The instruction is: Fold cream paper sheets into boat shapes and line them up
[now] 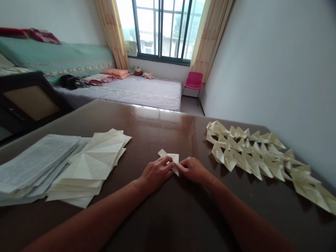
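Observation:
A small folded piece of cream paper [173, 158] lies on the brown table in front of me, with one narrow flap angled up to the left. My left hand [157, 170] presses on it from the left, fingers bent over its near part. From the right, my right hand [193, 168] pinches the paper's right edge between thumb and curled fingers. The two hands almost meet at the paper, and my fingers hide part of its lower side.
Creased cream sheets [97, 157] are stacked at the left, beside a pile of printed papers [39, 161]. Rows of folded paper pieces [244, 150] stand on the right of the glossy table [147, 126]. Beyond are a bed [147, 91] and a pink chair [193, 80].

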Demonstrator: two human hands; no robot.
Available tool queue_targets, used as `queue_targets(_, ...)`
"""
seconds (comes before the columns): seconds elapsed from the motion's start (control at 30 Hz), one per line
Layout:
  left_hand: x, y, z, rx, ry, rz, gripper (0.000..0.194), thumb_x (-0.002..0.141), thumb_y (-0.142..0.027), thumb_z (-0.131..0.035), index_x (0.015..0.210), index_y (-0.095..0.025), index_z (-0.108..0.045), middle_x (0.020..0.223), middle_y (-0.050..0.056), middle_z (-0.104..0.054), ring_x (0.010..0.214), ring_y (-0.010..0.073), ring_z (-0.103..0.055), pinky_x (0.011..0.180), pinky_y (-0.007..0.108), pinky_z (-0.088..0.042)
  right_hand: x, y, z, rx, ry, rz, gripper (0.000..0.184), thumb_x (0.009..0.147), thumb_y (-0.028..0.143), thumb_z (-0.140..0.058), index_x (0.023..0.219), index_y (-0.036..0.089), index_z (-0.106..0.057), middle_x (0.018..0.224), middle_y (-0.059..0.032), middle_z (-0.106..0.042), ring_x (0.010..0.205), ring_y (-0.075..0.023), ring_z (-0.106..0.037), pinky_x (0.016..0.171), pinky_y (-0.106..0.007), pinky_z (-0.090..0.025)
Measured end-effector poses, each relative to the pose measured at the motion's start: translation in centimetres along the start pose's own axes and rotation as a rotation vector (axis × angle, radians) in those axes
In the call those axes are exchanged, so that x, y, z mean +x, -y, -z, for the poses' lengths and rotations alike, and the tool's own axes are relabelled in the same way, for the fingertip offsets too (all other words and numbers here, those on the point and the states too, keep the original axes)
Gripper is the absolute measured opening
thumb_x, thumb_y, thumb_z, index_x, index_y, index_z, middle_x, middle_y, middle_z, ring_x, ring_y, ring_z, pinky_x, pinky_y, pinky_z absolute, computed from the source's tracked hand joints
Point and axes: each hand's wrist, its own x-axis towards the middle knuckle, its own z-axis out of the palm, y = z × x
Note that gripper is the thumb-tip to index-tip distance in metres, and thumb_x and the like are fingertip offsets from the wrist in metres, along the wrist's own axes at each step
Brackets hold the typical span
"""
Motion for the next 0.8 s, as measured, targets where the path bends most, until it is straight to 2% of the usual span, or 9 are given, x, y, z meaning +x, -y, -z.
queue_targets(0.07, 0.1, -0.1, 0.3, 0.034, 0.013, -0.024, 0.02, 0.092, -0.028, -0.048, 0.103, -0.026, -0.064, 0.103, 0.002, -0.063, 0.095, 0.0173, -0.058, 0.079, 0.027, -0.051, 0.0, -0.1, 0.0, 0.08, 0.037, 0.06, 0.043, 0.087, 0.04, -0.047, 0.059, 0.019, -0.072, 0.048, 0.0003, -0.059, 0.047, -0.01, -0.049, 0.051, -0.023, -0.029)
queue_targets(0.1, 0.1, -0.2, 0.4, 0.036, 0.016, -0.037, 0.021, 0.093, -0.027, -0.046, 0.101, -0.026, -0.065, 0.1, 0.002, -0.064, 0.093, 0.0174, -0.058, 0.078, 0.027, -0.051, 0.0, -0.3, 0.0, 0.123, 0.016, 0.077, 0.045, 0.088, 0.042, -0.046, 0.058, 0.018, -0.071, 0.047, 0.0009, -0.057, 0.046, -0.0095, -0.048, 0.051, -0.023, -0.03)
queue_targets(0.17, 0.1, -0.1, 0.7, -0.009, 0.021, -0.077, 0.024, 0.093, -0.022, -0.044, 0.1, -0.025, -0.066, 0.099, 0.002, -0.065, 0.09, 0.0169, -0.058, 0.08, 0.028, -0.05, 0.4, -1.1, 0.3, 0.195, -0.141, 0.077, 0.05, 0.09, 0.044, -0.043, 0.057, 0.016, -0.067, 0.047, 0.0013, -0.055, 0.046, -0.0091, -0.047, 0.051, -0.022, -0.031)
queue_targets(0.27, 0.1, 0.3, 0.9, -0.158, 0.052, -0.149, 0.031, 0.088, -0.01, -0.041, 0.101, -0.023, -0.066, 0.106, 0.003, -0.065, 0.096, 0.0162, -0.058, 0.088, 0.028, -0.049, 1.0, -2.7, 0.8, 0.177, -0.466, 0.027, 0.047, 0.091, 0.042, -0.041, 0.061, 0.015, -0.064, 0.054, 0.0002, -0.058, 0.052, -0.0101, -0.05, 0.055, -0.022, -0.033)
queue_targets(0.33, 0.1, 0.7, 1.0, -0.244, 0.081, -0.156, 0.037, 0.082, -0.003, -0.039, 0.099, -0.021, -0.067, 0.107, 0.003, -0.066, 0.1, 0.016, -0.058, 0.091, 0.028, -0.048, 1.3, -3.7, 0.9, 0.125, -0.539, -0.001, 0.035, 0.09, 0.038, -0.046, 0.072, 0.016, -0.067, 0.063, -0.0005, -0.063, 0.057, -0.0113, -0.053, 0.058, -0.022, -0.035)
queue_targets(0.43, 0.3, 1.4, 1.3, -0.315, 0.111, -0.11, 0.046, 0.072, 0.004, -0.037, 0.094, -0.021, -0.069, 0.106, 0.003, -0.067, 0.1, 0.0154, -0.06, 0.092, 0.028, -0.048, 1.4, -4.4, 0.8, 0.094, -0.501, -0.015, 0.026, 0.089, 0.036, -0.048, 0.087, 0.02, -0.069, 0.076, -0.0016, -0.069, 0.065, -0.0129, -0.058, 0.062, -0.023, -0.038)
queue_targets(0.57, 0.6, 1.6, 1.9, -0.349, 0.156, -0.053, 0.054, 0.063, 0.006, -0.034, 0.092, -0.022, -0.071, 0.106, 0.001, -0.068, 0.102, 0.0148, -0.06, 0.095, 0.029, -0.047, 1.3, -3.9, 0.3, 0.139, -0.393, 0.004, 0.025, 0.087, 0.042, -0.053, 0.092, 0.023, -0.068, 0.078, -0.0005, -0.07, 0.067, -0.0131, -0.061, 0.064, -0.022, -0.041)
queue_targets(0.7, 0.7, 0.3, 2.4, -0.25, 0.149, -0.003, 0.045, 0.073, 0.002, -0.038, 0.095, -0.022, -0.068, 0.103, 0.003, -0.069, 0.103, 0.0174, -0.057, 0.095, 0.032, -0.046, 1.2, -3.4, 0.1, 0.209, -0.36, -0.015, 0.021, 0.082, 0.036, -0.06, 0.094, 0.021, -0.067, 0.076, -0.0001, -0.07, 0.067, -0.0125, -0.061, 0.063, -0.022, -0.042)
queue_targets(0.8, 0.9, -1.2, 1.9, -0.034, 0.101, 0.062, 0.022, 0.088, -0.019, -0.045, 0.1, -0.019, -0.063, 0.097, 0.007, -0.066, 0.097, 0.0223, -0.055, 0.088, 0.036, -0.048, 1.2, -3.1, 0.1, 0.277, -0.351, 0.02, 0.018, 0.083, 0.032, -0.058, 0.09, 0.018, -0.066, 0.075, -0.0007, -0.069, 0.065, -0.0114, -0.059, 0.061, -0.021, -0.042)
